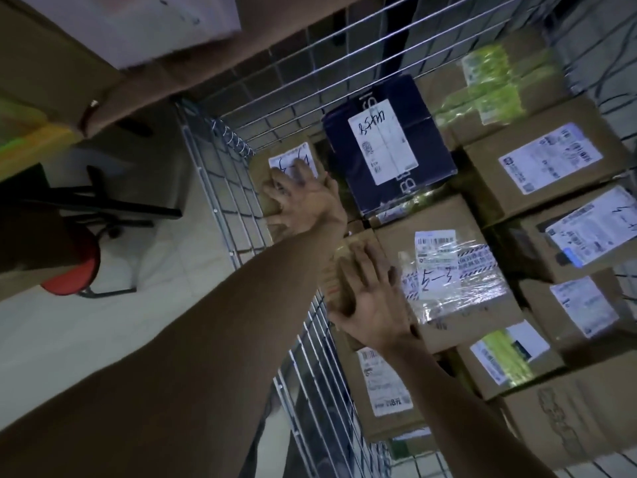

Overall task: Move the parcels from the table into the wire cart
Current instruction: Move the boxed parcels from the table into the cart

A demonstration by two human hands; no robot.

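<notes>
Looking straight down into a wire cart (220, 174), already packed with cardboard parcels lying label-up. Two bare arms reached in from the bottom of the frame.

The left hand (300, 194) lay on a small labelled box (293, 158) in the cart's corner, upper middle of the frame, hard against the mesh wall. Its grip was apart: fingers spread and fairly straight, pressing down on the top rather than closing round anything.

The right hand (368, 298) rested lower, at centre frame, on a plain brown box (358, 250) wedged between the mesh wall and a larger taped box (448, 270). Its grip was also apart, palm flat, fingers splayed. The left wrist hid the gap between the two small boxes, so it was unclear whether they touched.

A dark blue box (389, 146) sat just beside the labelled one. A red stool (72, 270) stood on the floor outside the cart, at left.

Both small boxes looked stiff and light, judging by their size, with dry cardboard faces that should not slip. Flat pressure on top would seat them. For lifting, holding opposite side walls would suit better than the lid, though the tight packing leaves little room for fingers beside them.
</notes>
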